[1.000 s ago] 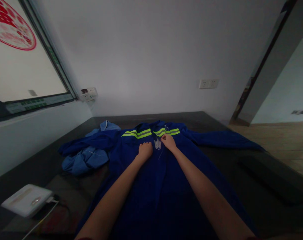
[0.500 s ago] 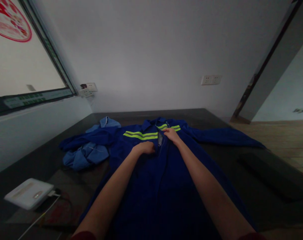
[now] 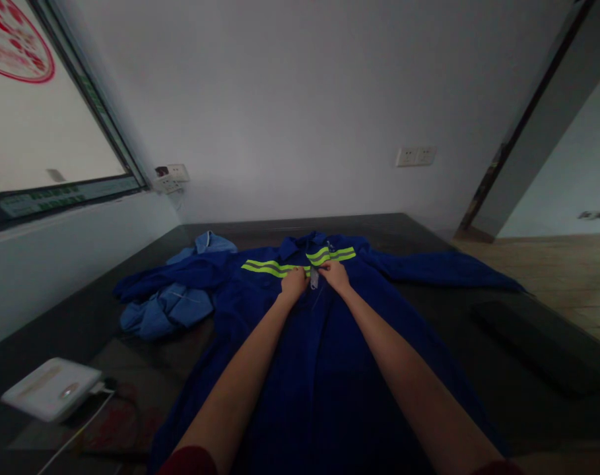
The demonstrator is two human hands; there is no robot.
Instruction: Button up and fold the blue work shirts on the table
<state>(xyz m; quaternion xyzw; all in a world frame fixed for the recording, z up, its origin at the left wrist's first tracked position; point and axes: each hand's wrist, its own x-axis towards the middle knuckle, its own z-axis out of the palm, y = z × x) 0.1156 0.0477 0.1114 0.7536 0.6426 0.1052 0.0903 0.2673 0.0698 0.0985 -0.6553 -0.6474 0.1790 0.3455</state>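
Note:
A dark blue work jacket (image 3: 324, 356) with yellow-green reflective stripes (image 3: 267, 267) lies spread out on a dark table (image 3: 488, 349), collar away from me. My left hand (image 3: 294, 282) is closed on the jacket's front edge just below the stripes. My right hand (image 3: 335, 274) pinches the opposite front edge, close beside the left. A small pale tag or zipper part (image 3: 313, 278) shows between the two hands.
A lighter blue garment (image 3: 173, 307) lies crumpled left of the jacket. A white flat device (image 3: 49, 389) with a cable sits at the near left. A dark flat object (image 3: 532, 343) lies at the right. A wall and window ledge close off the left side.
My left hand has moved up and right to meet my right hand at the chest opening. The two front edges have been brought together under the stripes.

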